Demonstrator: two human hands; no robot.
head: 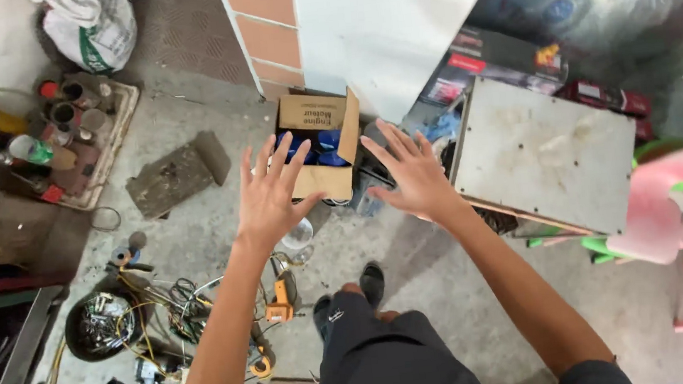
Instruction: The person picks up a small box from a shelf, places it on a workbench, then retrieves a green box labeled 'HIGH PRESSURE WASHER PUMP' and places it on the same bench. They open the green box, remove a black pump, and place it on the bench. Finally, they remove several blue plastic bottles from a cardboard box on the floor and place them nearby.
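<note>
On the bare concrete floor (183, 107), a tray of cans (73, 130) sits far left above tangled wires (152, 306). The left hand (271, 195) and right hand (415, 172) hover with fingers spread, holding nothing, over an open cardboard box (320, 144) of blue bottles beside a brick pillar (263, 28). A grey metal panel (542, 152) lies right.

An open cardboard box (319, 146) sits on the floor between both hands, left (269, 197) and right (415, 172).
</note>
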